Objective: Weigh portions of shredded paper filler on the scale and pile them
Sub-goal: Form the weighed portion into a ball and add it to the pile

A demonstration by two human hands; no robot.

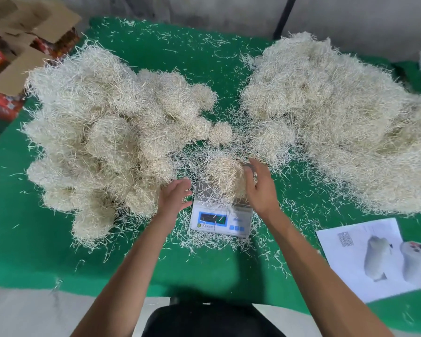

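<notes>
The green tabletop point(204, 69) carries everything, and the scale point(220, 218) stands near its front edge, in the middle, so both hands reach it easily.

To the right of the scale and behind it lies the loose heap point(338, 122), one big unshaped mass. I judge it is the stock from which portions are taken. To the left of the scale lies the pile point(102, 142), made of many rounded clumps. These look like portions already weighed, put on the opposite side so they do not mix with the stock.

In front of the scale and to its right lies a printed sheet point(374, 256) with pictures. Far to the left of the scale, beyond the tabletop, stand open cartons point(22, 40).

On the scale sits the portion point(225, 176), a rounded clump that covers most of the platform. The right hand point(259, 184) presses against its right side, fingers curved around it, probably to keep it together on the platform. The left hand point(174, 197) is just left of the scale, fingers relaxed and holding nothing, not touching the portion. The display is too blurred to read.
</notes>
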